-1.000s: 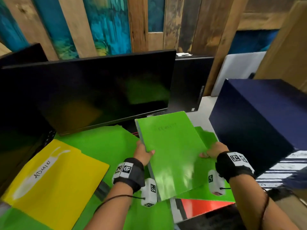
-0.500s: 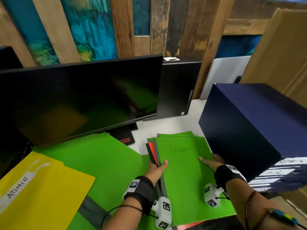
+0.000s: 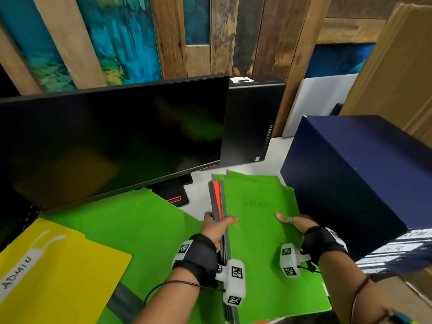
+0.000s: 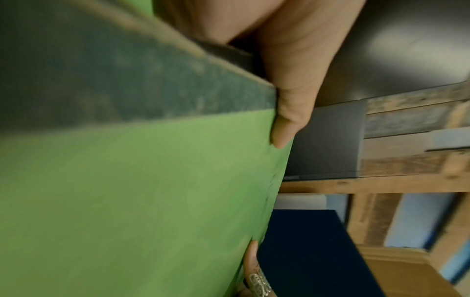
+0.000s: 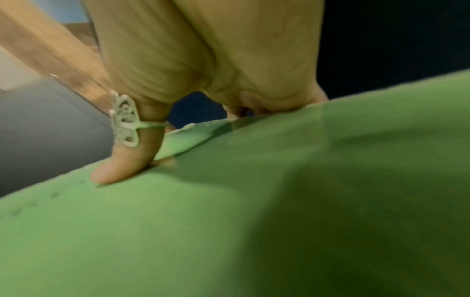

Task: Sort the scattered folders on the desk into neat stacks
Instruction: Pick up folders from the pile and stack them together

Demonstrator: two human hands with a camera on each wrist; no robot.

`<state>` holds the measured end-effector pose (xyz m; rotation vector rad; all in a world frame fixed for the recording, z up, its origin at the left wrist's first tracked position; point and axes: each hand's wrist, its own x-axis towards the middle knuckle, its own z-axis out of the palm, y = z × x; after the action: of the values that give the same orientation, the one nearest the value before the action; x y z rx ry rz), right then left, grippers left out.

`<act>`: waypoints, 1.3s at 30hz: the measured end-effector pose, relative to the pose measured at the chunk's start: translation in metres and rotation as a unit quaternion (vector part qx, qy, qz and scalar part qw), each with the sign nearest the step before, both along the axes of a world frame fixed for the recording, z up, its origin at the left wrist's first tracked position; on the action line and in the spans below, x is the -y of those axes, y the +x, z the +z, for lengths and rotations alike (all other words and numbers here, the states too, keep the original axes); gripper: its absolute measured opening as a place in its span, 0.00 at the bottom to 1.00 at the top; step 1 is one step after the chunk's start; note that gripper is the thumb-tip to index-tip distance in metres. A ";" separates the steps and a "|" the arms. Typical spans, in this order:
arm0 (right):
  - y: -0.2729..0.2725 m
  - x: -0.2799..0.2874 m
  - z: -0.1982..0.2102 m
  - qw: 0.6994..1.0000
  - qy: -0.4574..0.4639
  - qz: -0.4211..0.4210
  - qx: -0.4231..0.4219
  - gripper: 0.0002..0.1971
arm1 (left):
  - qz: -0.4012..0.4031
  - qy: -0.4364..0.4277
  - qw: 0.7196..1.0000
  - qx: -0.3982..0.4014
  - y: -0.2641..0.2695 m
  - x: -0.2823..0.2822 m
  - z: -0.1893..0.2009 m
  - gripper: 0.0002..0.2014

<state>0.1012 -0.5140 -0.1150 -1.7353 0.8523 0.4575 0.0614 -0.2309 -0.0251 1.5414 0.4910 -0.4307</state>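
A stack of folders lies in front of me, its top one bright green with faint writing, with grey and red-orange edges showing along its left side. My left hand grips the stack's left edge, thumb on the green cover and fingers under the spines. My right hand holds the right edge, its ringed thumb pressed on the cover and the other fingers hidden below. A large green folder and a yellow folder labelled ADMIN lie to the left.
A black monitor stands at the back left, its red-trimmed base just behind the stack. A black computer case stands behind it. A dark blue box with white labels sits close on the right. White desk shows between them.
The green folder came down from a lifted, tilted hold onto the stack by the blue box. Both hands stayed on its edges and squared it over the folders beneath.
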 end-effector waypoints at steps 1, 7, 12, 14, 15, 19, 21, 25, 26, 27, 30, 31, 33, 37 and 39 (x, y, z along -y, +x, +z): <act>0.008 0.010 -0.007 1.000 0.008 0.007 0.026 0.65 | 0.000 -0.003 1.000 0.027 0.002 -0.002 0.008 0.30; 0.000 -0.031 0.114 0.968 0.037 0.011 0.248 0.56 | -0.020 -0.020 0.966 0.257 0.002 -0.021 0.067 0.21; -0.014 -0.054 0.170 0.891 0.081 0.001 0.446 0.63 | -0.081 0.043 0.919 0.384 0.002 -0.044 0.111 0.29; -0.020 -0.056 0.176 0.883 0.080 0.013 0.462 0.63 | -0.095 0.074 0.913 0.391 0.001 -0.047 0.120 0.39; -0.024 -0.057 0.178 0.884 0.076 0.026 0.461 0.63 | -0.098 0.091 0.912 0.389 0.001 -0.048 0.121 0.47; -0.030 -0.053 0.166 0.903 0.084 0.069 0.416 0.67 | -0.074 0.083 0.921 0.372 -0.008 -0.045 0.118 0.65; -0.030 -0.052 0.160 0.910 0.069 0.079 0.402 0.66 | -0.076 0.068 0.928 0.359 -0.008 -0.044 0.114 0.65; -0.025 -0.045 0.153 0.918 0.057 0.093 0.381 0.59 | -0.162 0.131 0.923 0.324 0.000 -0.051 0.116 0.67; -0.024 -0.043 0.149 0.921 0.053 0.100 0.372 0.55 | -0.198 0.160 0.918 0.302 0.001 -0.054 0.116 0.67; -0.023 -0.044 0.147 0.925 0.042 0.108 0.362 0.50 | -0.227 0.187 0.914 0.278 0.004 -0.056 0.114 0.67; -0.022 -0.051 0.132 0.931 0.002 0.122 0.343 0.43 | -0.259 0.231 0.909 0.231 0.007 -0.060 0.102 0.65; -0.022 -0.054 0.127 0.931 -0.017 0.123 0.343 0.41 | -0.254 0.237 0.911 0.222 0.006 -0.058 0.098 0.63; -0.023 -0.060 0.123 0.929 -0.040 0.114 0.349 0.39 | -0.233 0.240 0.917 0.216 0.004 -0.055 0.092 0.59; -0.024 -0.060 0.130 0.931 -0.012 0.114 0.347 0.42 | -0.226 0.216 0.921 0.235 0.005 -0.057 0.093 0.58; -0.025 -0.061 0.143 0.919 0.063 0.067 0.384 0.44 | -0.219 0.150 0.924 0.275 0.006 -0.058 0.104 0.57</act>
<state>0.0762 -0.4527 0.0284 -1.6581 0.1350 -0.1003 0.0673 -0.1729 0.0789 1.9832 -0.2481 -0.2439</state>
